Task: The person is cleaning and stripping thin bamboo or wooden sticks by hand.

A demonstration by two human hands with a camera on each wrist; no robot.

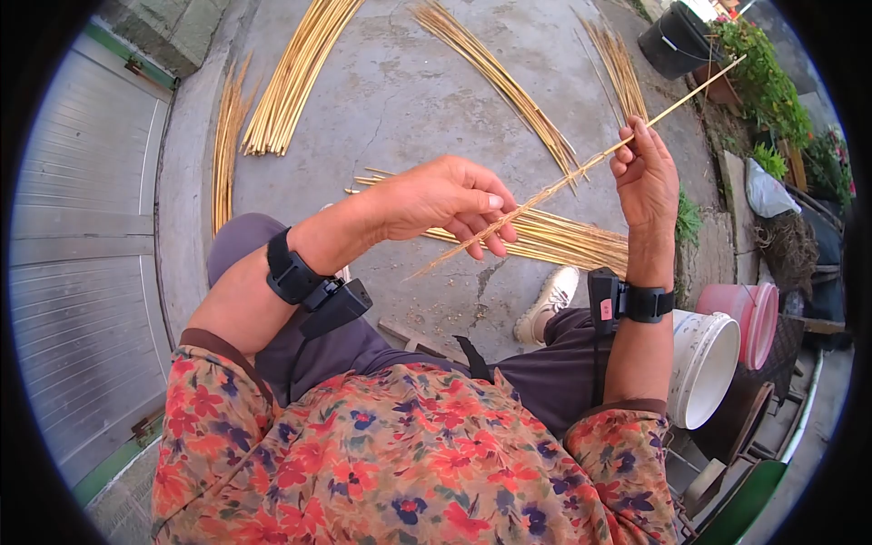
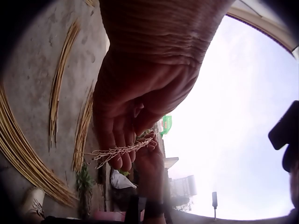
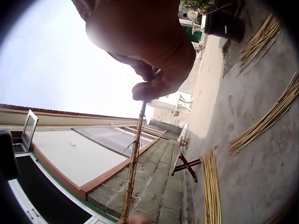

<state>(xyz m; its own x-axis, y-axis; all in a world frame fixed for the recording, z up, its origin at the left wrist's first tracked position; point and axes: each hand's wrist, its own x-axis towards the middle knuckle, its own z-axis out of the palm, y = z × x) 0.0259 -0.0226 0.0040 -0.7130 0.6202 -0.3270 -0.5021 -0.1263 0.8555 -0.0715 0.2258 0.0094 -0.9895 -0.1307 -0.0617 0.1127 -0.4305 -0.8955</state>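
A single long straw stalk [image 1: 595,161] slants across the head view, its feathery end low at the left and its bare end high at the right. My right hand [image 1: 647,177] pinches it between thumb and fingers around its middle. My left hand [image 1: 454,202] is at the feathery end, fingers loosely extended; in the left wrist view the seed head [image 2: 122,150] lies across the fingertips of the left hand [image 2: 135,93]. In the right wrist view the stalk [image 3: 135,154] runs down from the pinching fingers of the right hand [image 3: 149,51].
Bundles of stalks lie on the concrete: a thick one [image 1: 295,82], a long one [image 1: 500,77], one beneath my hands [image 1: 563,241] and others at the sides. On the right stand a white bucket [image 1: 704,368], a pink bucket [image 1: 740,318], a black bucket [image 1: 677,41] and plants [image 1: 763,82].
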